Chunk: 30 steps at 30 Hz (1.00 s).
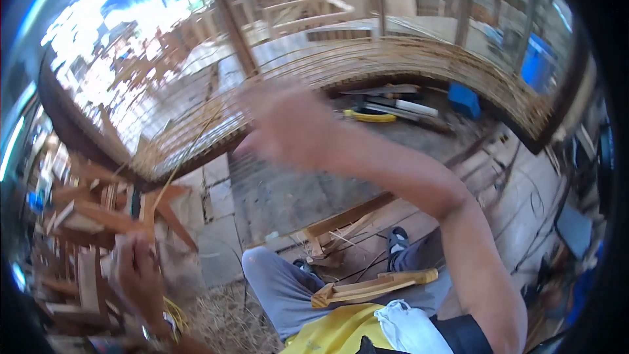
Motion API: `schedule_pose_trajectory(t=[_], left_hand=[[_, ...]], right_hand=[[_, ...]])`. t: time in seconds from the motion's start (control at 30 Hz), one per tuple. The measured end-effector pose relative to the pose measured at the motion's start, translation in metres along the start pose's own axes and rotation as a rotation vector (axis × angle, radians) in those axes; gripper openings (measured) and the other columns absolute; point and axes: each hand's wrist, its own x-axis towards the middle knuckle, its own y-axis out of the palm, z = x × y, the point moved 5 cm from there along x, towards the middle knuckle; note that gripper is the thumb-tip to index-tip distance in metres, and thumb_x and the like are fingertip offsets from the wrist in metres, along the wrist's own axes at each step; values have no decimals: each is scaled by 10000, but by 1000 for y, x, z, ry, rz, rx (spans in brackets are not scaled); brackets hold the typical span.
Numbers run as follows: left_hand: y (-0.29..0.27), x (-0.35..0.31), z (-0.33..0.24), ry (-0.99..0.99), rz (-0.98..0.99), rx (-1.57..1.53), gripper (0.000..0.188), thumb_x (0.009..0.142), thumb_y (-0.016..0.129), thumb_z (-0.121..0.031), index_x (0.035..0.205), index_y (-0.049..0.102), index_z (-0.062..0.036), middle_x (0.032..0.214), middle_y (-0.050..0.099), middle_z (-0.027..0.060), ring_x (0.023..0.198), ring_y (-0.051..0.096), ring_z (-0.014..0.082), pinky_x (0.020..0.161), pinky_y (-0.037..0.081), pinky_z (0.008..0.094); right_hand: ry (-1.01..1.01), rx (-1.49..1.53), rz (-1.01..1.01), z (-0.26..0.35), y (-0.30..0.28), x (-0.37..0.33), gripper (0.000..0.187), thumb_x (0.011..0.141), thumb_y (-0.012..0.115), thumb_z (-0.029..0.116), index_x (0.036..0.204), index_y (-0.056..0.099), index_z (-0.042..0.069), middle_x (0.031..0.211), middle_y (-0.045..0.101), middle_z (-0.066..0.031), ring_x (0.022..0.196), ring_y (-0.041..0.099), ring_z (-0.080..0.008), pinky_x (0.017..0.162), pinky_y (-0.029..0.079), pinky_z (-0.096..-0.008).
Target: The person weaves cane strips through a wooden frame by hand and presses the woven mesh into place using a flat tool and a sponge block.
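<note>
Across the frame (213, 152), a strand (172, 174) is best kept taut, left hand (135, 267) low, right hand (285, 124) blurred, neither grip readable.

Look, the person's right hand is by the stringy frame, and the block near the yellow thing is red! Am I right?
Not quite: the block is blue, not red, as the head view shows. The rest stands: the right hand, though blurred, is by the stringy frame, and the block is near the yellow thing.
</note>
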Motion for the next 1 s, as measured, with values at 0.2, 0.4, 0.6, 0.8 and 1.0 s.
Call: schedule_pose_trajectory(t=[0.2, 0.4, 0.6, 0.8, 1.0], left_hand=[[-60, -33, -7, -173, -13, -69, 163, 1053, 640, -105, 1088, 711, 37, 1032, 753, 149, 934, 720, 278, 848, 568, 414], [-48, -8, -2, -64, -414, -59, 189, 1052, 657, -86, 1167, 734, 43, 1013, 766, 125, 854, 719, 178, 765, 590, 301], [55, 81, -40, -29, -216, -517, 229, 1034, 716, -181, 1160, 747, 8, 966, 783, 95, 834, 727, 102, 696, 558, 260], [173, 165, -96, -10, 57, -730, 277, 1017, 724, -297, 1138, 762, -51, 760, 749, 76, 689, 697, 88, 616, 502, 268], [210, 197, -111, -7, -6, -543, 306, 1021, 691, -358, 1124, 796, -89, 646, 673, 60, 573, 621, 146, 579, 458, 334]], right_hand=[[-498, 320, 52, 141, 8, 24, 412, 911, 711, 301, 1158, 672, -27, 1001, 723, -177, 998, 726, -403, 881, 594, -502], [-290, 336, 3, 67, -74, 14, 266, 881, 605, 10, 1137, 677, 9, 852, 734, -162, 838, 778, -281, 766, 643, -467], [112, 351, 55, -78, -158, 17, 219, 1075, 628, 211, 1213, 701, 57, 881, 744, -43, 766, 714, -103, 642, 579, -217], [333, 664, 27, -151, -98, 31, 326, 980, 769, 219, 1238, 722, 25, 943, 786, -98, 829, 773, -140, 692, 600, -244], [394, 613, -207, -158, -13, 49, 197, 927, 833, 221, 1059, 786, 81, 897, 755, -26, 831, 703, -113, 719, 556, -279]])
